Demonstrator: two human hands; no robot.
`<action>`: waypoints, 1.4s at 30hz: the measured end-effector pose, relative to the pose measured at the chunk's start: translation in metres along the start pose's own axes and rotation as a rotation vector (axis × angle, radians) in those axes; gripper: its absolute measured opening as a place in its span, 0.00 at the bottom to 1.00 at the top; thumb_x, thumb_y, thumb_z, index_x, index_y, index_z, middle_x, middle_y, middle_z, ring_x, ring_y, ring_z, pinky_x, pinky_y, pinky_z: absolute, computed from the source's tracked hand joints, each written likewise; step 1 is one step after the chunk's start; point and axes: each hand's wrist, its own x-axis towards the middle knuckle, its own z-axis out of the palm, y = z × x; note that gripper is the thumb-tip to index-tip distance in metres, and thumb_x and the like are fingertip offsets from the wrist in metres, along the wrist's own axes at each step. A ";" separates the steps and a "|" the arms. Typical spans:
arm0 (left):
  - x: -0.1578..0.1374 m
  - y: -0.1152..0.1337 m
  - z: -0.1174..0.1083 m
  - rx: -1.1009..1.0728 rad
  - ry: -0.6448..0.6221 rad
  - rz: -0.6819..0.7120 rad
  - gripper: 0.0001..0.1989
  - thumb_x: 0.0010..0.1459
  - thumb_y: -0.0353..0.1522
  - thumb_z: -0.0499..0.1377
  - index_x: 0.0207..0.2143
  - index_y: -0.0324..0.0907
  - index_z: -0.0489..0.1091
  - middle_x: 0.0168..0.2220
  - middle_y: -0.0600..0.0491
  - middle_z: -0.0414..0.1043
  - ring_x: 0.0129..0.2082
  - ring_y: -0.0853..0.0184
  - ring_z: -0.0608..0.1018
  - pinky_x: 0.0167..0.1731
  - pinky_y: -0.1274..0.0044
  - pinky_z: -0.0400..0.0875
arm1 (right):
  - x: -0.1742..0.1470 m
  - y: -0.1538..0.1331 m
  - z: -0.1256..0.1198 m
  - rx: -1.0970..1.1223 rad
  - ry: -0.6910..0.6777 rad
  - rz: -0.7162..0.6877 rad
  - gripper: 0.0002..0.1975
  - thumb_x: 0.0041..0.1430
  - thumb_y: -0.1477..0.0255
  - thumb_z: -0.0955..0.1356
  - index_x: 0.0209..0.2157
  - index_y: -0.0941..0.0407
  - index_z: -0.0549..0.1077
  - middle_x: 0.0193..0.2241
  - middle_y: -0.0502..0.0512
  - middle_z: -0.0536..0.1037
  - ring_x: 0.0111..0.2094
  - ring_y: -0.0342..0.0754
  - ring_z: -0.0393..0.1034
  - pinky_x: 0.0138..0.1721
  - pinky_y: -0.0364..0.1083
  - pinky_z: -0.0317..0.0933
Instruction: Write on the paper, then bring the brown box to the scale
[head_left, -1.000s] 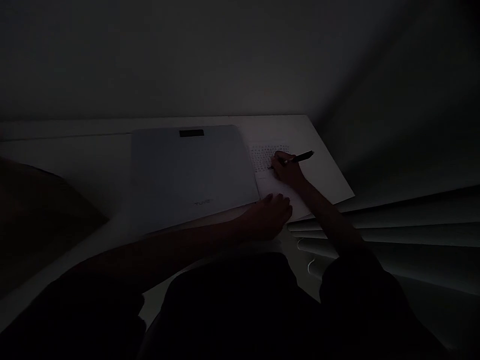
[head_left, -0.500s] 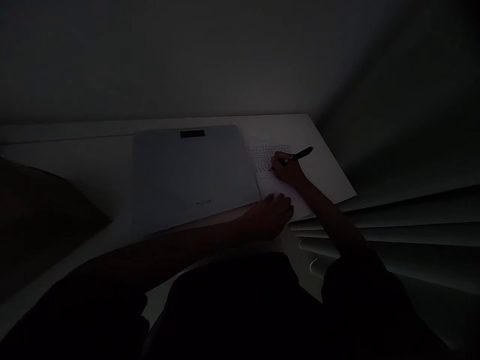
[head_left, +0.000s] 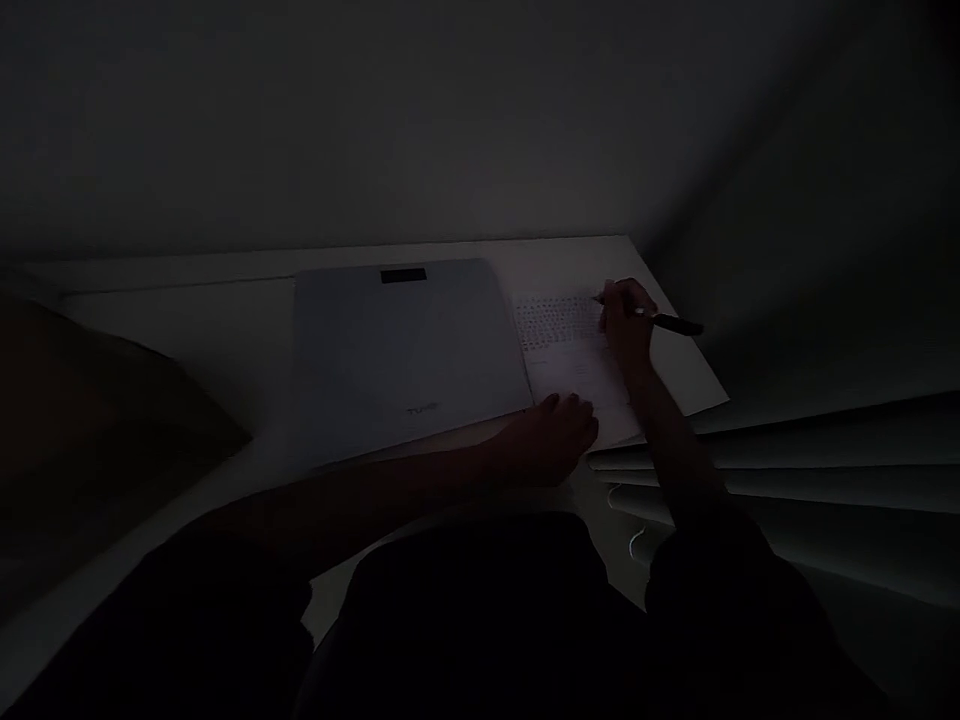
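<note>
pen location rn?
Head view, right of centre: the pen is in the right hand, tip on the sheet of paper, right of the closed laptop.

Very dim room, bare wall (head_left: 375,120), pale desk (head_left: 187,320), slatted blinds (head_left: 825,450) at right

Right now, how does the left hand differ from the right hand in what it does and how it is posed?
The right hand grips a black pen; the left hand holds nothing. The right hand sits far up the sheet of paper by the printed lines; the left hand lies curled at the near edge, beside the closed laptop. Both rest on the white desk.
</note>
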 end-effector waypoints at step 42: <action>0.002 0.000 -0.009 0.036 -0.031 0.001 0.19 0.71 0.31 0.49 0.59 0.31 0.66 0.57 0.39 0.69 0.46 0.55 0.70 0.45 0.67 0.65 | -0.001 0.011 -0.004 -0.580 -0.578 -0.215 0.14 0.70 0.65 0.59 0.46 0.58 0.71 0.42 0.60 0.76 0.43 0.56 0.67 0.44 0.53 0.59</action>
